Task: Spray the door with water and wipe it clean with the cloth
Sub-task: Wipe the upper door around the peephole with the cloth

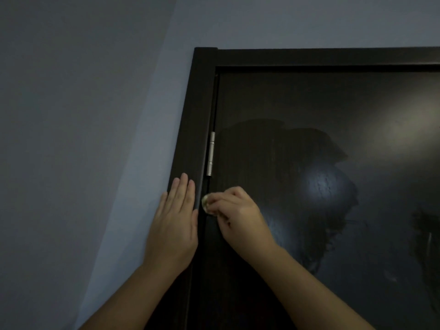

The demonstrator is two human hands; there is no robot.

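Against the hinge side of the dark brown, glossy door (309, 163), both of the person's hands work close together, well below its top edge. One left hand (173, 220) lies flat with its four fingers straight and together, pressed on the dark wooden door frame (190, 120) where the frame meets the pale blue-grey wall (83, 115); it holds nothing. One right hand (238, 213) has its fingers curled tightly round a small, pale, bunched cloth (205, 204), only a little of which shows past the knuckles, and it pushes that wad into the narrow gap between door and frame, just beside the left hand's forefinger. One silver metal hinge (211, 153) sits in the same gap, just above the cloth and apart from both hands. A broad, darker wet patch (281, 148) with ragged borders spreads over the door panel to the right of the hinge, with a soft glare in its middle. Room to move lies open upward along the gap to the frame's top corner and rightward across the whole panel; leftward the flat hand and the frame's raised edge close it off.
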